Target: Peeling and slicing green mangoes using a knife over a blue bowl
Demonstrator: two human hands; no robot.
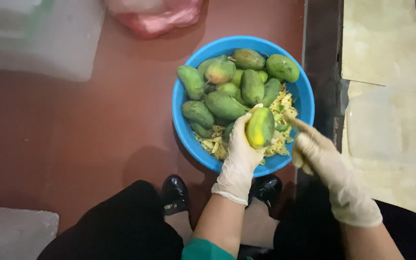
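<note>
Green mango (260,127) stands upright, lengthwise, in left hand (240,154)

The scene is seen from a single head-worn camera, aimed almost straight down — past the knees and shoes to the floor (97,120). The left hand (240,153) and right hand (321,156) are caught close, low and right of centre, with the blue basin (184,130) just beyond them. No second view is provided, so nothing is shared between views.
</note>
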